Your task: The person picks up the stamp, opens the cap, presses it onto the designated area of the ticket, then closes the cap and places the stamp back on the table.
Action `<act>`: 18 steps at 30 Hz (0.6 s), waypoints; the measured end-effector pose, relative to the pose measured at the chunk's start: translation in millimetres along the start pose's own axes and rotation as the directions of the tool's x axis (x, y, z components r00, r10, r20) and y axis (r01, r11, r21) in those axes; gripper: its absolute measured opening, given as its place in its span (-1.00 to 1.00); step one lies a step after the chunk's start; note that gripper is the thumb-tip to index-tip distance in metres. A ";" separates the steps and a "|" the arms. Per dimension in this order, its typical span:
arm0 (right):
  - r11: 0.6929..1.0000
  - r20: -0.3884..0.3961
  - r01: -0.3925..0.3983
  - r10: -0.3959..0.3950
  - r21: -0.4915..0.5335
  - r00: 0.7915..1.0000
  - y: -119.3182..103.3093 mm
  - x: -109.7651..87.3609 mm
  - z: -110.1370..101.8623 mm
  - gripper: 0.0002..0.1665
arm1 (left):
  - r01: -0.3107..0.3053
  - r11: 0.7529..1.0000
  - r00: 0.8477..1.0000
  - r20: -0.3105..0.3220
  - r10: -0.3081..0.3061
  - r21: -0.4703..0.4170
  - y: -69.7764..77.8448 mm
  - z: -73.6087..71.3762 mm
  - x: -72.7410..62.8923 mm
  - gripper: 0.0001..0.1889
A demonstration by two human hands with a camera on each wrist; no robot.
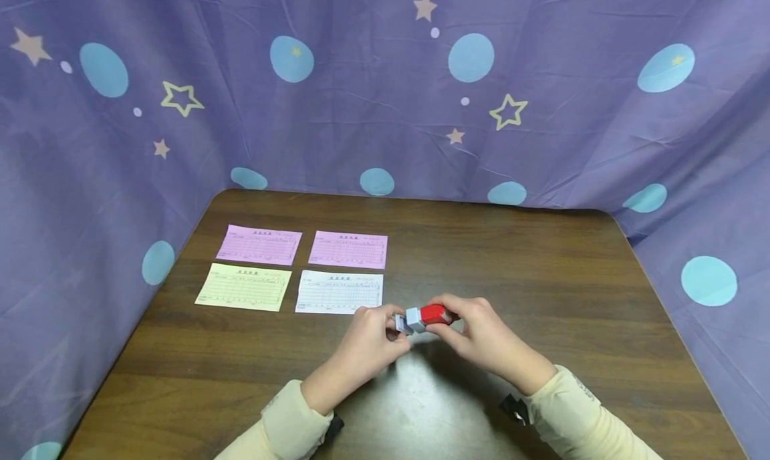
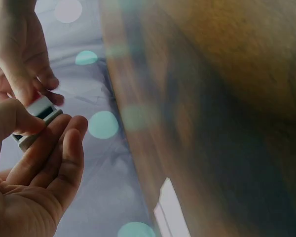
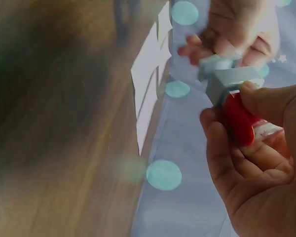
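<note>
Above the table, both hands hold a small stamp (image 1: pixel 434 314) with a red handle and a light grey body. My right hand (image 1: pixel 490 333) grips the red handle (image 3: pixel 239 118) between thumb and fingers. With thumb and fingertips, my left hand (image 1: pixel 363 343) pinches a flat grey end piece (image 2: pixel 39 129), which looks like a cap. A dark band shows between that piece and the body in the left wrist view; whether the two are joined, I cannot tell. The stamp lies on its side, its handle pointing right.
Paper slips printed with tables lie at the table's left: two pink ones (image 1: pixel 259 245) (image 1: pixel 349 249) behind, a yellow one (image 1: pixel 243 287) and a white one (image 1: pixel 339 292) in front. A purple patterned curtain (image 1: pixel 385 112) surrounds the brown wooden table (image 1: pixel 541 266).
</note>
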State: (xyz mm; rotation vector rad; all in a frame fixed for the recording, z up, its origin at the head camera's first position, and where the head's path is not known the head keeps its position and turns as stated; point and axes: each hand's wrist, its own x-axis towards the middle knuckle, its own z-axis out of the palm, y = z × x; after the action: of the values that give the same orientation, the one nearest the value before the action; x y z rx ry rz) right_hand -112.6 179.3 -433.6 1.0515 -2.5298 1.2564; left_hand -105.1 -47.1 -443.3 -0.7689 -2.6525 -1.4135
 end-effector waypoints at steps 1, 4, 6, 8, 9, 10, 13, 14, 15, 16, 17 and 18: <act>1.000 -0.003 -0.010 0.010 -0.002 1.000 -0.2 -0.1 -1.3 -0.73 | 0.005 1.000 1.000 -0.003 -0.005 0.009 -0.4 -0.4 -0.3 -0.74; 0.999 -0.002 -0.038 0.038 -0.006 0.999 0.0 -0.6 -4.6 -0.73 | 0.005 0.999 1.000 0.008 -0.005 0.034 -1.8 -1.7 -1.3 -0.74; 0.999 0.004 -0.049 0.049 -0.013 0.999 0.9 -1.5 -5.8 -0.73 | -0.002 0.999 1.000 0.028 0.001 0.048 -2.2 -2.1 -1.9 -0.74; 0.998 0.006 -0.056 0.056 -0.009 0.998 1.6 -1.7 -6.7 -0.73 | 0.001 0.998 0.999 0.046 -0.003 0.056 -2.2 -2.1 -1.6 -0.74; 0.998 0.005 -0.057 0.057 -0.007 0.998 1.8 -1.8 -7.3 -0.73 | 0.006 0.998 0.998 0.056 -0.010 0.056 -2.1 -1.9 -1.4 -0.74; 0.998 0.001 -0.056 0.056 -0.007 0.998 2.3 -2.0 -7.6 -0.73 | 0.014 0.999 0.998 0.068 -0.018 0.052 -1.8 -1.8 -1.2 -0.74; 0.999 -0.019 -0.045 0.044 -0.015 0.999 4.2 -2.7 -8.3 -0.72 | 0.024 0.998 0.996 0.081 -0.029 0.059 -0.5 -1.0 -0.8 -0.74; 0.999 -0.025 -0.040 0.039 -0.022 0.999 5.0 -2.9 -8.7 -0.71 | 0.026 0.998 0.996 0.083 -0.031 0.063 -0.2 -0.6 -0.5 -0.74; 0.999 -0.030 -0.038 0.037 -0.028 0.999 5.8 -3.3 -9.1 -0.71 | 0.027 0.997 0.996 0.083 -0.032 0.072 0.3 -0.4 -0.4 -0.74; 0.999 -0.034 -0.037 0.036 -0.033 0.999 6.5 -3.7 -9.6 -0.70 | 0.025 0.996 0.996 0.083 -0.031 0.083 0.9 -0.2 -0.3 -0.73; 0.999 -0.037 -0.038 0.036 -0.037 0.999 6.9 -4.1 -10.1 -0.69 | 0.024 0.995 0.996 0.083 -0.032 0.095 1.1 0.4 -0.1 -0.73; 0.998 -0.038 -0.042 0.041 -0.038 0.998 7.3 -4.4 -10.6 -0.69 | 0.027 0.994 0.996 0.088 -0.036 0.105 1.1 1.2 0.4 -0.73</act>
State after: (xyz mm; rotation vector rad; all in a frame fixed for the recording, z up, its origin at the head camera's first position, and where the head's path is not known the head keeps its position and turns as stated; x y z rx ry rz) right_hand -115.9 192.5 -433.3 0.9635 -2.5505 1.2203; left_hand -104.7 -45.5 -443.0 -0.8018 -2.7910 -1.2649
